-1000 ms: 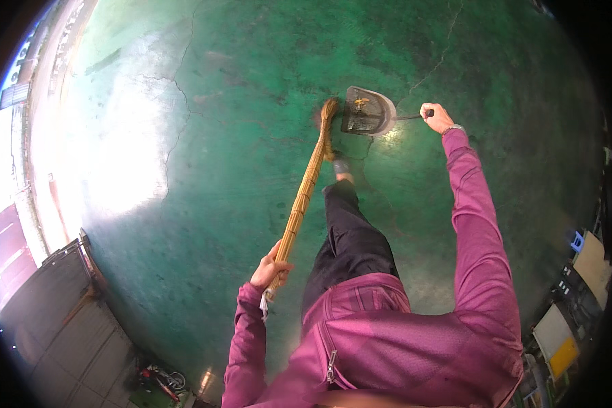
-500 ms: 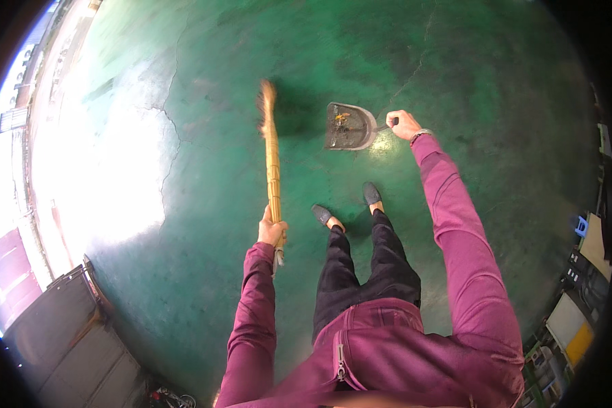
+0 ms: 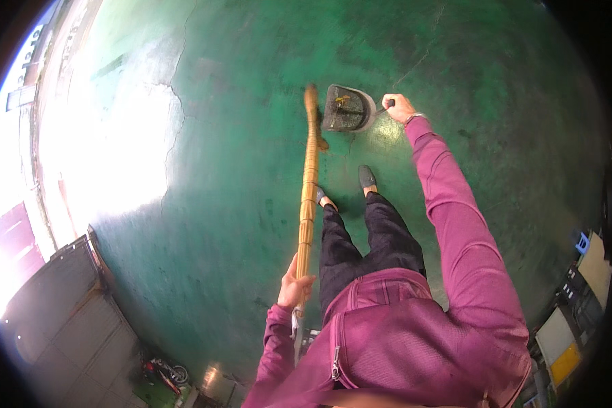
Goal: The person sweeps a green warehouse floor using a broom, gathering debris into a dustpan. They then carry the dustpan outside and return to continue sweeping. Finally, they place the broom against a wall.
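My left hand (image 3: 295,285) is wrapped round the handle of a long straw broom (image 3: 309,183). The broom reaches away from me, its brush end just left of a dustpan's open mouth. My right hand (image 3: 398,108) is closed on the handle of that dustpan (image 3: 349,127), a dark grey scoop with a rounded back. In the pan lie some yellow and dark scraps (image 3: 343,100), too small to make out. The broom's shaft partly hides my left shoe (image 3: 324,198); my right shoe (image 3: 367,177) shows plainly below the pan.
Green, cracked floor (image 3: 245,156) spreads all round, with bright glare at the left. Grey panels (image 3: 68,326) stand at the lower left, near a small red two-wheeler (image 3: 163,372). Along the right edge are boards (image 3: 557,340) and a blue plastic item (image 3: 582,243).
The broom has swung right, its brush end coming close to the dustpan's mouth. My left hand has moved right and nearer my body. The dustpan and right hand have shifted slightly upward in view.
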Motion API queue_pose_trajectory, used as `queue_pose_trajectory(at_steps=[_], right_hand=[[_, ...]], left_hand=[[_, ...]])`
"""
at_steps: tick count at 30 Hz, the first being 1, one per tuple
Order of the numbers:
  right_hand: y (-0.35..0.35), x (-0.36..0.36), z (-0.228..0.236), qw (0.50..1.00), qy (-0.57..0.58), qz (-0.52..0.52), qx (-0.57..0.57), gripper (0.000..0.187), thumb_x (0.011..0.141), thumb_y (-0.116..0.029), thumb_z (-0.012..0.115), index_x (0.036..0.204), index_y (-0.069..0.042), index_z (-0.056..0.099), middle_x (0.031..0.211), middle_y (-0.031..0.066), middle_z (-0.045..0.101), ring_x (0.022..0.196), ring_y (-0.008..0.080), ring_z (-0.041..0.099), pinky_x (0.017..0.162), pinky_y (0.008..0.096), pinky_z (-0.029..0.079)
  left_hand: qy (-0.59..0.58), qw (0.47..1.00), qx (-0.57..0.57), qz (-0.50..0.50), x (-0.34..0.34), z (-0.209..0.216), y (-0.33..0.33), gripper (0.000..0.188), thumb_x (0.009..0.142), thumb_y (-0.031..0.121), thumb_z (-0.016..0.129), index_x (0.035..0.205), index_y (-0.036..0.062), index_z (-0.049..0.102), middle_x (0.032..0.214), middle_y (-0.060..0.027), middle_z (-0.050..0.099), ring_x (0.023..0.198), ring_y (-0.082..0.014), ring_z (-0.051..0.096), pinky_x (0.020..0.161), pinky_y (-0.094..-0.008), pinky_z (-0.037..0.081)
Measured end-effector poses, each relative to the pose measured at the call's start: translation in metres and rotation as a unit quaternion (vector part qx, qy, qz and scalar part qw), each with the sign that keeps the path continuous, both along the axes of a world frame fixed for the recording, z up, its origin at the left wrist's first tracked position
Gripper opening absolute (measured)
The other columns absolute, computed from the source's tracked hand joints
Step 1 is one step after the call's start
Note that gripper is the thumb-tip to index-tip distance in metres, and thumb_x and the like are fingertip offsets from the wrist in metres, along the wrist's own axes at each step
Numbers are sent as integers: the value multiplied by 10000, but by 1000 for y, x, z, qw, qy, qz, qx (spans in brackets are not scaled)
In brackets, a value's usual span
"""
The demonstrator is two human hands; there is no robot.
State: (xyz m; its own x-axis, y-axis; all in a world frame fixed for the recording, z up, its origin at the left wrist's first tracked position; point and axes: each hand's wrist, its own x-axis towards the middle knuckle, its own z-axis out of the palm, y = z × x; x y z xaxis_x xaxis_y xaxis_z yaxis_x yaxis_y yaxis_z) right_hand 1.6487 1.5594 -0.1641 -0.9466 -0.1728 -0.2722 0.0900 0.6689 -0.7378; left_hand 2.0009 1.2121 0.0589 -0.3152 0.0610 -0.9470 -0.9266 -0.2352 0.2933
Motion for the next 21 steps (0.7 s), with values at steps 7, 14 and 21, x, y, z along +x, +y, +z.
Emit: queue_pose_trajectory(at_steps=[7,14,21], right_hand=[[82,23,-2,998,-52,28,-23,81,621,-7,519,638,-74,478,587,7,463,602,95,449,580,253,380],[139,36,3,995,-97,-5,4,107,636,16,532,644,-75,478,578,-15,446,608,70,440,555,242,365],[92,8,-69,992,-111,-47,36,134,614,45,455,644,-79,495,563,12,463,567,92,465,541,244,370]], left_hand=[[74,986,-82,126,30,-9,-15,674,707,-25,536,1288,188,269,575,-2,402,416,-86,390,344,-233,342],[48,978,-91,179,-32,-130,-73,319,702,-39,522,921,145,382,569,-10,404,407,-98,394,342,-237,348],[7,972,-192,-136,-99,-237,-105,742,616,-16,588,1282,169,318,682,-83,538,494,-174,531,404,-317,443]])
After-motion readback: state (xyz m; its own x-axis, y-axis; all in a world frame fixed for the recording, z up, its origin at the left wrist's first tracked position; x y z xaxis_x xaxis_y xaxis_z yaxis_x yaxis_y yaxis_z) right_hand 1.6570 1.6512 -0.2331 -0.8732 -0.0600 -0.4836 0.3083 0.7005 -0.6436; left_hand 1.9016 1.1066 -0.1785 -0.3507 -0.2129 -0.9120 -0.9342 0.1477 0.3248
